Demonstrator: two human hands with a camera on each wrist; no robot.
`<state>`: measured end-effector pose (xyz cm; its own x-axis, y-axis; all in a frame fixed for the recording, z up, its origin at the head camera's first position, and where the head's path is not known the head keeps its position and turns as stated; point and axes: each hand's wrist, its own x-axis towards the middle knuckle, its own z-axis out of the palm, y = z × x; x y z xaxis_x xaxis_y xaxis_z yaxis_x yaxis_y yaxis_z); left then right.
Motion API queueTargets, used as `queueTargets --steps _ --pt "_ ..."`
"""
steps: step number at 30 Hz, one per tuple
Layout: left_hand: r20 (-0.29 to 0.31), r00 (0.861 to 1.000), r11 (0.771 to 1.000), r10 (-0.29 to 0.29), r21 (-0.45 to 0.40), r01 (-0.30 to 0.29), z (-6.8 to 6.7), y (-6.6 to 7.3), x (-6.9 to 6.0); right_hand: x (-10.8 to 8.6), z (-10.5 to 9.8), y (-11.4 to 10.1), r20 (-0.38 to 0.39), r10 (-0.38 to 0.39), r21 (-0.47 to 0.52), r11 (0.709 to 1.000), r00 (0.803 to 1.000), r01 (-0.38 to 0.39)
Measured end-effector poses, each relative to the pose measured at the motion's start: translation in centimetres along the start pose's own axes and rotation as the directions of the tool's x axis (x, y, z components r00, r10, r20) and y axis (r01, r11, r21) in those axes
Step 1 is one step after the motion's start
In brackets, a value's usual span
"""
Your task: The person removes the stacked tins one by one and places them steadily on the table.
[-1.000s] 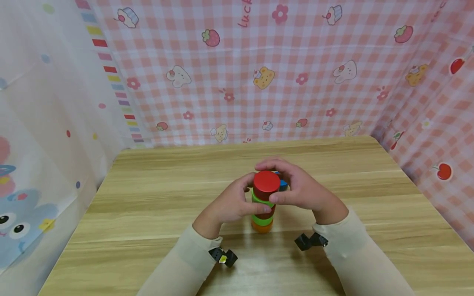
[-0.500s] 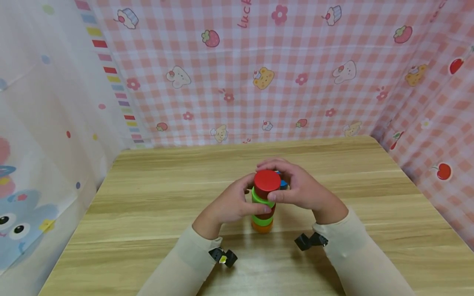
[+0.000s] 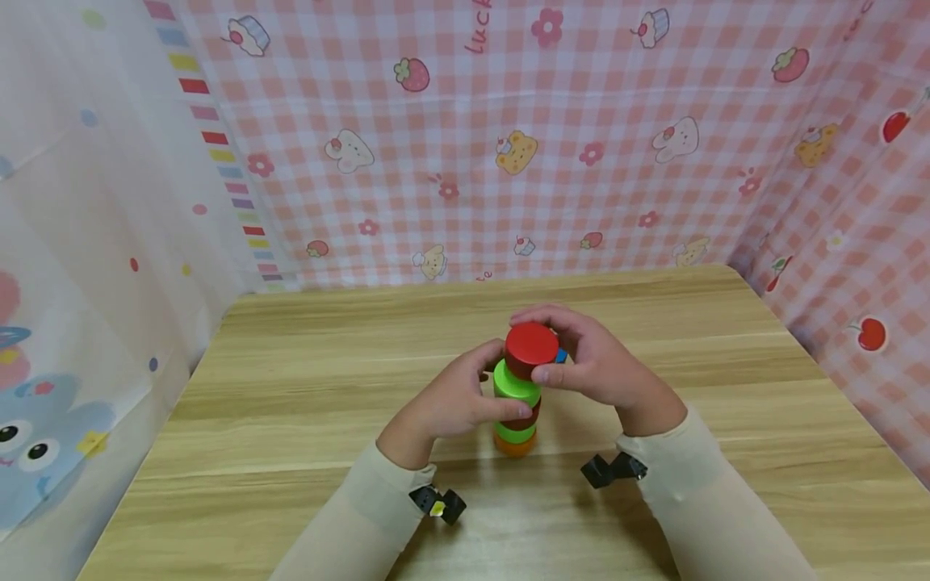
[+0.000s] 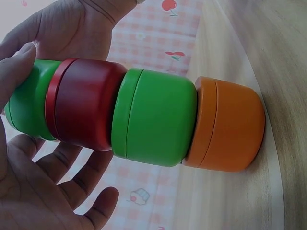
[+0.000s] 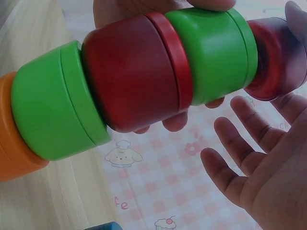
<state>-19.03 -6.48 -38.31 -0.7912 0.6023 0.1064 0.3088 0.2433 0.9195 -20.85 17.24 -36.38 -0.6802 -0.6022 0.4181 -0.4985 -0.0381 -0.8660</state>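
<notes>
The right hand (image 3: 599,367) pinches the red pot (image 3: 533,347), slightly tilted, over the top of the stack (image 4: 153,117); whether they touch is unclear. It is probably light, stiff and slippery, best held by its sides. It looks smooth, round-based. The left hand (image 3: 452,397) curls round the stack; something blue (image 5: 106,227) shows beyond the stack.

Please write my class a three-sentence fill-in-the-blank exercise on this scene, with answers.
The smooth, round orange container sits at the ______ of the stack.
Directly above it, the next smooth, round container is coloured ______.
The topmost smooth, round red container is held by the person's ______ hand.
Answers: bottom; green; right.
</notes>
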Motion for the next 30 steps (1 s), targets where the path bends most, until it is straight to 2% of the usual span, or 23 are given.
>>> queueTargets --steps 12,19,30 --pt "0.015 1.0 1.0 -0.005 -0.011 0.005 0.0 0.0 0.1 -0.2 -1.4 -0.2 -0.069 0.003 -0.037 0.999 0.998 -0.006" --pt "0.008 1.0 1.0 -0.016 -0.011 0.016 0.1 0.1 0.2 -0.5 -2.1 0.2 -0.072 0.008 -0.021 1.0 0.997 -0.01" --pt "-0.001 0.999 0.999 -0.032 -0.003 0.032 0.1 0.1 0.2 -1.0 -3.6 1.0 -0.127 0.096 -0.022 0.995 0.987 -0.099"
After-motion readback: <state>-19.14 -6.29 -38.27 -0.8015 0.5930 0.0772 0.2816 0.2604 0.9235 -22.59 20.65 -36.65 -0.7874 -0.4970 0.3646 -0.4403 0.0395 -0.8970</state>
